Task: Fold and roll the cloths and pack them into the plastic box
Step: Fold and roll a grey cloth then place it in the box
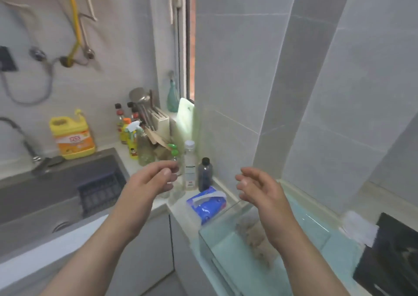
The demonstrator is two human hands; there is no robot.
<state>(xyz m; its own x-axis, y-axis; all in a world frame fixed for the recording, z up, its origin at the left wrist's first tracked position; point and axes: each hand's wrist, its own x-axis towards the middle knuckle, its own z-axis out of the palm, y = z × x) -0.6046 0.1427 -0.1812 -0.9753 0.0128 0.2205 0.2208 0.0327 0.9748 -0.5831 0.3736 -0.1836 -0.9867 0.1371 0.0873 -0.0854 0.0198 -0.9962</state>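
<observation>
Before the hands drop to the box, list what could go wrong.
1. The left hand hovers right in front of the upright bottles; a sideways sweep could topple them.
2. The plastic box seems to sit near the front edge of the counter, so pressing down into it might shove it off.

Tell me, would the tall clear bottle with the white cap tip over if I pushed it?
Probably: the clear bottle is tall and narrow, so it may tip. It looks like plastic, likely light. Round, it might then roll.
</observation>
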